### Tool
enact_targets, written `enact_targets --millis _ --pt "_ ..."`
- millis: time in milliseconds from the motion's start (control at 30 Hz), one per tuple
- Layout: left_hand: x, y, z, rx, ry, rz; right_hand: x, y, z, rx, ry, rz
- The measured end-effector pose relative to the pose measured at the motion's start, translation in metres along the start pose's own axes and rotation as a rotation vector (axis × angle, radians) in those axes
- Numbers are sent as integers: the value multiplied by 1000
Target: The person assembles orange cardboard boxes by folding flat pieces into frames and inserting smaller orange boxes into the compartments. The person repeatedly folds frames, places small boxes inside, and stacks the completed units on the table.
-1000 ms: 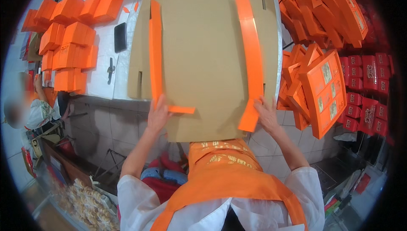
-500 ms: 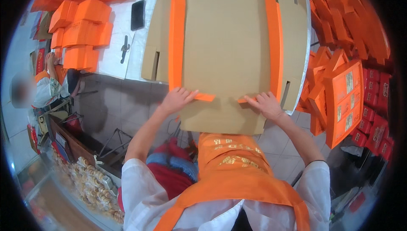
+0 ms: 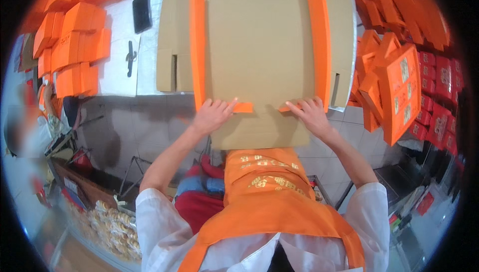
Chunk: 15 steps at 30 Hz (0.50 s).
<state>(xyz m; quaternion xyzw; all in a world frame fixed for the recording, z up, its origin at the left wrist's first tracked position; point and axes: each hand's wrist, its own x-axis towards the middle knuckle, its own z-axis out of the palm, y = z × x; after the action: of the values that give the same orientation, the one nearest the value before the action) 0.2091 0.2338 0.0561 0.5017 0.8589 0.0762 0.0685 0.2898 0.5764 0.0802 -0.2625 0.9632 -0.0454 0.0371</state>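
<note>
In front of me on the table lies a flat brown cardboard box blank (image 3: 257, 47), its two long orange side walls (image 3: 198, 47) folded up. At the near left corner my left hand (image 3: 213, 116) is closed around the wall's end, thumb and fingers by a short orange flap (image 3: 244, 107) turned inward. My right hand (image 3: 312, 115) grips the near right corner in the same way, beside the other orange flap (image 3: 283, 109), which is partly covered by its fingers. A cardboard panel (image 3: 259, 135) hangs past the hands toward my orange apron.
Orange boxes (image 3: 82, 42) are piled at the far left, near a black phone (image 3: 142, 12) and a dark hand tool (image 3: 131, 58). More orange boxes (image 3: 401, 92) and red boxes (image 3: 439, 100) stand right. Another person (image 3: 37, 132) is at left, above bagged goods (image 3: 115, 229).
The view has shifted slightly, so the surroundings sit a little differently. Both hands stay at the blank's near corners, with the right fingers curled a little more.
</note>
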Motion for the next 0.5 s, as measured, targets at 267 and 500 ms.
enact_targets --millis 267,500 --pt "47 22 21 -61 -12 175 -8 -7 -1 47 -103 107" --pt "36 14 7 -218 0 379 -15 -5 14 101 -35 153"
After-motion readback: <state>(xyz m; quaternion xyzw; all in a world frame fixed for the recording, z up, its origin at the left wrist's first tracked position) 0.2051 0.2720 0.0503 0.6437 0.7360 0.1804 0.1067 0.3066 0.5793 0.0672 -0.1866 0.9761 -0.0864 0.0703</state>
